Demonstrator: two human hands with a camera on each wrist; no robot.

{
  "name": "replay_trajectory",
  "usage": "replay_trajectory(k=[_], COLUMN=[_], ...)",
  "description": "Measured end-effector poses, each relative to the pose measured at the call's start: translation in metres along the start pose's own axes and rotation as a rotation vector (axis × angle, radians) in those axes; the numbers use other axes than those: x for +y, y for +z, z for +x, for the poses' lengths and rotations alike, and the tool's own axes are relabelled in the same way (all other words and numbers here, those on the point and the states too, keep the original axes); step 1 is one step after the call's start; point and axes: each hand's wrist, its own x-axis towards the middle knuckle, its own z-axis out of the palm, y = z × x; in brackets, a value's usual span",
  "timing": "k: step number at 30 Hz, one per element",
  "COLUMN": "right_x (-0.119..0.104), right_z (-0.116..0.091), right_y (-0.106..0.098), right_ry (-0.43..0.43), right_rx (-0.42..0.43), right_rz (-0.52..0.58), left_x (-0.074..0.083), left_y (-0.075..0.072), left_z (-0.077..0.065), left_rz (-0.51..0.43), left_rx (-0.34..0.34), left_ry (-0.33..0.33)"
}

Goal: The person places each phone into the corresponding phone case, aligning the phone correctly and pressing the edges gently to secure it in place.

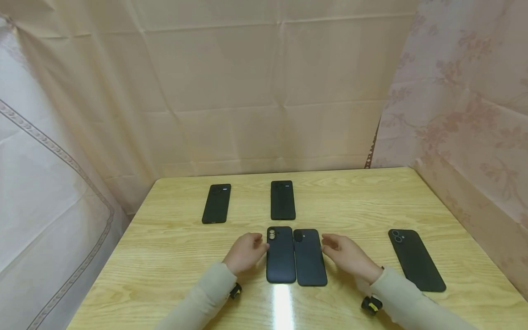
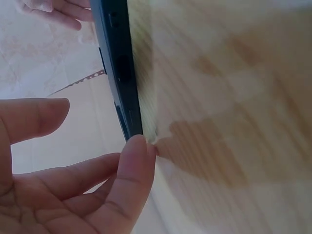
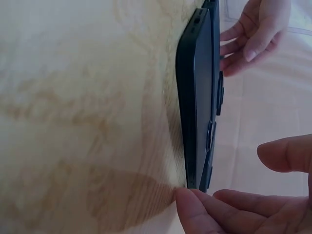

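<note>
Two dark blue phone-shaped pieces lie side by side in the head view. The left one is a phone case (image 1: 281, 261) with the wood colour showing through its camera holes. Beside it lies a phone (image 1: 311, 261) with a black camera patch. My left hand (image 1: 246, 252) is at the case's left edge; in the left wrist view its fingertips (image 2: 132, 151) touch a corner of the case, thumb held away. On the other side, my right hand (image 1: 348, 256) has its fingertips (image 3: 187, 202) right at the phone's end, thumb apart. Neither hand grips anything.
Two black phones lie toward the back, one at left (image 1: 216, 204) and one near the middle (image 1: 283, 200). Another black phone (image 1: 417, 261) with two lenses lies at right. Cloth curtains (image 1: 264, 91) hang behind and beside the wooden table (image 1: 165, 256).
</note>
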Motion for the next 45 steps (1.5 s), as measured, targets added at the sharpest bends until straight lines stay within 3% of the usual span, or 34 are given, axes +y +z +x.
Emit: replay_trajectory(k=[18, 22, 29, 38, 45], right_x=[-0.0016, -0.0008, 0.0003, -0.0007, -0.0005], right_z=[-0.0002, -0.0003, 0.0007, -0.0007, -0.0012], right_y=[0.0047, 0.0050, 0.0054, 0.0047, 0.0047], right_ry=[0.040, 0.048, 0.053, 0.074, 0.092], right_rx=[-0.020, -0.023, -0.036, -0.048, -0.049], right_rz=[0.184, 0.205, 0.270, 0.315, 0.355], left_x=[0.0060, 0.0072, 0.0061, 0.0050, 0.0044], left_y=[0.0042, 0.0035, 0.0054, 0.0085, 0.0092], left_z=[-0.0017, -0.0011, 0.0018, 0.0033, 0.0046], left_rz=[-0.123, -0.148, -0.271, -0.301, -0.308], left_rx=[-0.017, 0.006, 0.042, 0.067, 0.053], left_ry=[0.009, -0.006, -0.029, -0.003, -0.025])
